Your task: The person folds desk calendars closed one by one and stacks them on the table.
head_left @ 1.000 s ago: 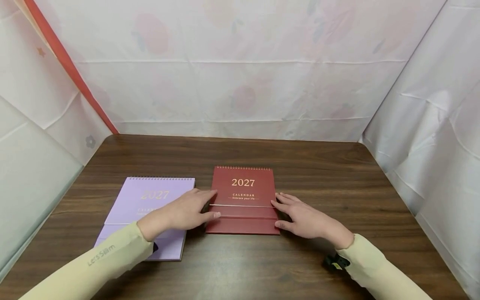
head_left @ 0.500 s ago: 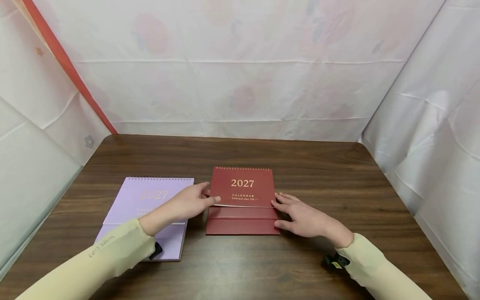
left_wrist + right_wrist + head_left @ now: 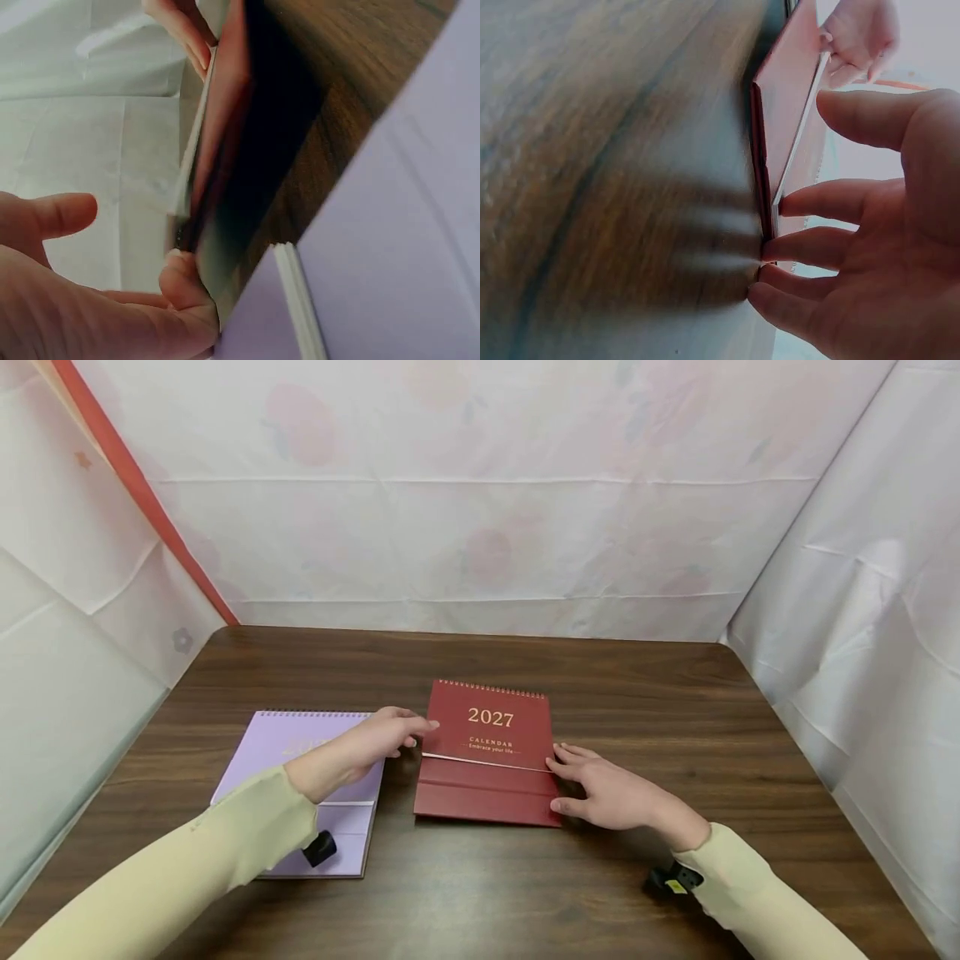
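A red 2027 desk calendar point(image 3: 491, 718) with a wire binding along its far edge lies slightly turned near the middle of the table. Its left side is raised, with a dark shadow beneath it in the left wrist view. My left hand point(image 3: 382, 735) holds that left edge, fingertips curled at it and thumb stretched toward the cover. Opposite, my right hand point(image 3: 611, 789) has its fingers spread, and its fingertips point(image 3: 799, 199) touch the calendar's right edge. A lilac calendar point(image 3: 348, 847) of the same kind lies at the left, partly hidden under my left forearm.
The dark wood table point(image 3: 480, 893) has rounded far corners. A pale patterned cloth point(image 3: 480, 527) hangs behind it, with more cloth at both sides. Each wrist wears a small black device; the left one point(image 3: 320, 849) hangs over the lilac calendar.
My left hand has moved away from me along the red calendar's left edge, and that side has risen and turned slightly. The right hand has stayed at the right edge.
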A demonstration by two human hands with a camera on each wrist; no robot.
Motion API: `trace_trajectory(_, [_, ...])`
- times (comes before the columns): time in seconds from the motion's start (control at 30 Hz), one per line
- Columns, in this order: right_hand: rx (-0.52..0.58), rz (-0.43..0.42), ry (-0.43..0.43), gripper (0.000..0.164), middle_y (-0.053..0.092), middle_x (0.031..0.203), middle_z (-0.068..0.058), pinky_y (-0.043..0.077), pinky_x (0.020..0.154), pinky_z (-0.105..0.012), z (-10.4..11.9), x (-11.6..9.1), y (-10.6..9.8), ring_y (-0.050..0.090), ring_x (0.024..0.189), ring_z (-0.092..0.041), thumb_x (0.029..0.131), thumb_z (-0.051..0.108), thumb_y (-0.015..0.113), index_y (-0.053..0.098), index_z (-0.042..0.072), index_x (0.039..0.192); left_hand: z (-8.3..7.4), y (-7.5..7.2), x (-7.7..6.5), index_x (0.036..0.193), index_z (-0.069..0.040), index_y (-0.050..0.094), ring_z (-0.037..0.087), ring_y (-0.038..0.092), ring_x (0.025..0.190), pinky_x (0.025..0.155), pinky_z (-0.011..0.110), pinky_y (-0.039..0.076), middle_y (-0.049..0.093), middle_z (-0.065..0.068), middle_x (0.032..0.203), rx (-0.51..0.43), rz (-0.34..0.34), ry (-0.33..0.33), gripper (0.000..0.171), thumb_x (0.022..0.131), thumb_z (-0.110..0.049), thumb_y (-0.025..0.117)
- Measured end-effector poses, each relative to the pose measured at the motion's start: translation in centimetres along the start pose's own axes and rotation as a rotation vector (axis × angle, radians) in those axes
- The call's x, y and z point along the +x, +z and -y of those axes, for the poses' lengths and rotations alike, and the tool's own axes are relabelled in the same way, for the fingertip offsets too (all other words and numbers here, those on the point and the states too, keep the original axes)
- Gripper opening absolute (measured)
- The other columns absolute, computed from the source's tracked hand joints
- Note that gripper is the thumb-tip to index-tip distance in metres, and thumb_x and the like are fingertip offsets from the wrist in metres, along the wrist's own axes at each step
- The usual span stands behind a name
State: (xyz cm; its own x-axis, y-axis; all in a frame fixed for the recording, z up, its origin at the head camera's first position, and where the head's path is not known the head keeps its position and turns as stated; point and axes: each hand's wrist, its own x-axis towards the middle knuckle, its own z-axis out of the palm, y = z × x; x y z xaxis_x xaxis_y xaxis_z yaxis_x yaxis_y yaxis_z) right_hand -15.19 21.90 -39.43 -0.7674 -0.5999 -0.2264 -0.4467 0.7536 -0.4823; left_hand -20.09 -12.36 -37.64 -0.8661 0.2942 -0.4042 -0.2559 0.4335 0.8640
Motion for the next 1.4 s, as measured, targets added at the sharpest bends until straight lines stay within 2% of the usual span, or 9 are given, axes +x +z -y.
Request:
trace_trajectory(0.17, [0.017, -0.006, -0.01, 0.065, 0.027, 0.159, -0.02, 0.028, 0.114, -0.052, -0.2, -0.1, 0.0, 0.02, 0.148, -0.036, 0.098, 0.038, 0.063, 0.044, -0.001, 0.147, 0.4, 0.0, 0.4, 0.137, 0.013, 0.046, 0.023, 0.054, 0.098, 0.085, 0.039, 0.045, 0.061, 0.013, 0.111, -0.014, -0.012, 0.041, 0.056, 0.095, -0.021, 0.062])
trace_trajectory(0.27, [0.055, -0.024, -0.017, 0.063, 0.03, 0.158, -0.02, 0.03, 0.112, -0.053, -0.4, -0.2, 0.0, 0.023, 0.147, -0.037, 0.098, 0.038, 0.063, 0.047, -0.002, 0.145, 0.7, -0.1, 0.5, 0.133, 0.013, 0.047, 0.023, 0.056, 0.1, 0.087, 0.039, 0.047, 0.061, 0.018, 0.117, -0.033, -0.029, 0.076, 0.05, 0.095, -0.016, 0.063])
trace_trajectory(0.37, [0.143, -0.053, -0.003, 0.06, 0.034, 0.156, -0.019, 0.032, 0.111, -0.054, -0.6, -0.2, 0.0, 0.028, 0.145, -0.037, 0.099, 0.036, 0.063, 0.05, -0.003, 0.143, 1.0, 0.0, 0.7, 0.132, 0.013, 0.046, 0.02, 0.059, 0.1, 0.089, 0.038, 0.05, 0.056, 0.021, 0.124, -0.101, -0.022, 0.08, 0.046, 0.096, -0.01, 0.064])
trace_trajectory(0.5, [0.362, -0.103, 0.062, 0.054, 0.042, 0.152, -0.017, 0.033, 0.11, -0.053, -0.8, -0.2, 0.2, 0.034, 0.142, -0.034, 0.1, 0.03, 0.062, 0.052, -0.002, 0.142, 1.5, 0.1, 0.8, 0.132, 0.014, 0.042, 0.018, 0.062, 0.096, 0.09, 0.038, 0.054, 0.052, 0.023, 0.123, -0.212, -0.003, 0.054, 0.044, 0.095, -0.001, 0.063])
trace_trajectory(0.7, [0.688, -0.168, 0.128, 0.049, 0.048, 0.147, -0.018, 0.035, 0.109, -0.051, -0.7, 0.0, 0.1, 0.041, 0.138, -0.034, 0.101, 0.018, 0.06, 0.049, -0.003, 0.143, 1.9, -0.3, 0.7, 0.131, 0.014, 0.042, 0.015, 0.062, 0.093, 0.087, 0.037, 0.055, 0.05, 0.021, 0.119, -0.276, -0.004, 0.081, 0.042, 0.095, 0.002, 0.062])
trace_trajectory(0.9, [1.011, -0.13, 0.067, 0.053, 0.043, 0.149, -0.024, 0.038, 0.109, -0.042, -0.3, 0.2, 0.3, 0.038, 0.14, -0.036, 0.101, 0.015, 0.058, 0.043, -0.011, 0.144, 2.3, -1.7, -0.6, 0.134, 0.014, 0.042, 0.014, 0.062, 0.095, 0.088, 0.035, 0.055, 0.048, 0.022, 0.124, -0.244, -0.006, 0.137, 0.045, 0.097, -0.001, 0.062])
trace_trajectory(1.0, [1.128, -0.109, 0.022, 0.054, 0.039, 0.151, -0.026, 0.04, 0.107, -0.042, 0.5, 0.3, 0.4, 0.036, 0.141, -0.037, 0.101, 0.013, 0.058, 0.039, -0.014, 0.144, 2.5, -2.7, -1.7, 0.136, 0.014, 0.04, 0.013, 0.062, 0.096, 0.087, 0.033, 0.055, 0.049, 0.022, 0.124, -0.226, -0.013, 0.155, 0.048, 0.097, -0.003, 0.062])
trace_trajectory(1.2, [1.175, -0.094, -0.046, 0.049, 0.041, 0.151, -0.024, 0.037, 0.109, -0.046, 3.2, 1.1, 0.8, 0.037, 0.141, -0.034, 0.101, 0.006, 0.052, 0.04, -0.012, 0.145, 2.9, -4.8, -4.1, 0.138, 0.011, 0.042, 0.019, 0.064, 0.102, 0.084, 0.031, 0.055, 0.053, 0.024, 0.126, -0.074, -0.084, 0.187, 0.048, 0.098, -0.009, 0.061])
trace_trajectory(1.4, [1.166, -0.074, -0.063, 0.049, 0.044, 0.148, -0.027, 0.043, 0.104, -0.042, 6.3, 3.3, 2.1, 0.04, 0.138, -0.038, 0.1, 0.005, 0.053, 0.041, -0.012, 0.144, 3.6, -6.4, -6.3, 0.14, 0.006, 0.045, 0.038, 0.057, 0.118, 0.091, 0.047, 0.05, 0.055, 0.024, 0.129, 0.282, -0.258, 0.15, 0.057, 0.103, -0.035, 0.054])
